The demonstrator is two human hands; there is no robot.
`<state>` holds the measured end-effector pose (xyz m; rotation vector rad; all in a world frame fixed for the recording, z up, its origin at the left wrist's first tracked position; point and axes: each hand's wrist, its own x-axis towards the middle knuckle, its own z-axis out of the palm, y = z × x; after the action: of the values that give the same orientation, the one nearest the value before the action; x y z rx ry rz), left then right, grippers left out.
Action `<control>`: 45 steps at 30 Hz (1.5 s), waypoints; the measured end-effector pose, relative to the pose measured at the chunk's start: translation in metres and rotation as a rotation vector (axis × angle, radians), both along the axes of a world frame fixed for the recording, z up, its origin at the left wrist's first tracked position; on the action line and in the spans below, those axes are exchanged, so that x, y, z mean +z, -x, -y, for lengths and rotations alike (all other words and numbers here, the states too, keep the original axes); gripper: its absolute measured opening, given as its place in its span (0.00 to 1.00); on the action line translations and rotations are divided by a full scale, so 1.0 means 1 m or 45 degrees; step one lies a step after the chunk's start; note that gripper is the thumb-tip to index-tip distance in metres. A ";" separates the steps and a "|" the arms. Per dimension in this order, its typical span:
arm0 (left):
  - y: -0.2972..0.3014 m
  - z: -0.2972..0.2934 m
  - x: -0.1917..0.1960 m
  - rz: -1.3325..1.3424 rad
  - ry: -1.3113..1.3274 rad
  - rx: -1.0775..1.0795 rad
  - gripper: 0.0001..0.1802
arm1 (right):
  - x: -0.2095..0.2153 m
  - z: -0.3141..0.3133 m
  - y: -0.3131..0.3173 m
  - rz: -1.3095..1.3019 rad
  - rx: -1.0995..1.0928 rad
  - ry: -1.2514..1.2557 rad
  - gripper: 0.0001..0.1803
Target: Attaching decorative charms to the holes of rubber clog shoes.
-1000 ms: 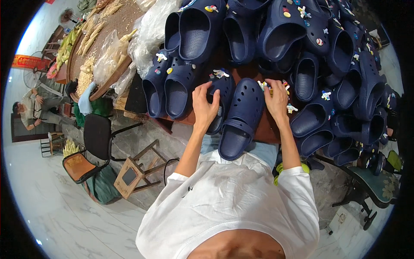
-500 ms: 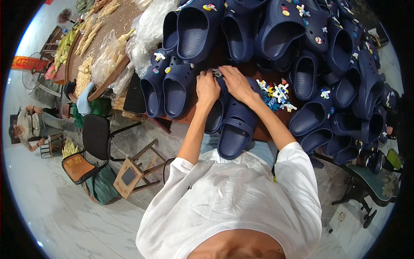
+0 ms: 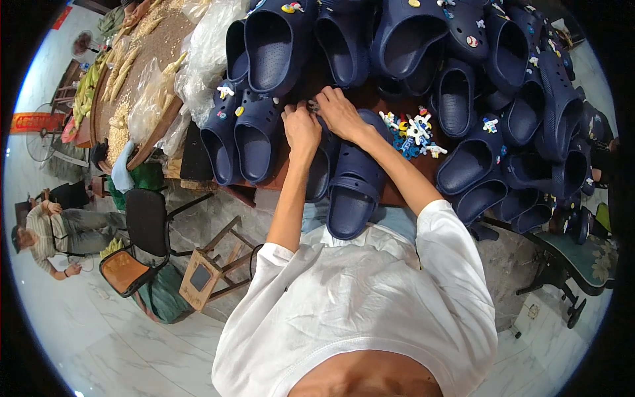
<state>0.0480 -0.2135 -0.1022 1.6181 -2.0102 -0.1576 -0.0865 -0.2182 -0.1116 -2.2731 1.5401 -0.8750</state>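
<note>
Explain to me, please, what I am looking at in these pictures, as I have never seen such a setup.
There is no machine here: a person works with two bare hands. The pictures come from one wide fisheye camera worn on the head and looking down, so straight edges bend near the rim. On the reddish-brown table lie many navy clogs, with a small pile of colourful charms right of the hands. The left hand and right hand meet at the far end of one clog; another clog lies just right of it. The fingertips are partly hidden, so I cannot tell exactly what they grip.
</note>
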 end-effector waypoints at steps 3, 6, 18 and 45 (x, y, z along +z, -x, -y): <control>0.003 0.001 0.000 0.028 -0.042 0.052 0.16 | -0.006 0.008 0.004 0.056 -0.006 -0.041 0.16; 0.002 0.001 -0.002 0.024 -0.051 0.062 0.15 | -0.008 0.016 0.008 0.202 0.020 -0.182 0.19; 0.002 0.001 -0.004 -0.049 0.048 -0.004 0.08 | -0.004 0.030 0.013 0.190 0.058 -0.442 0.21; 0.000 0.001 -0.001 -0.161 -0.029 0.039 0.10 | 0.028 -0.094 0.100 0.444 -0.381 -0.142 0.12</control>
<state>0.0481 -0.2142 -0.1029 1.6104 -1.8938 -0.2658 -0.1869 -0.1237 -0.0840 -1.7256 1.7330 -1.1581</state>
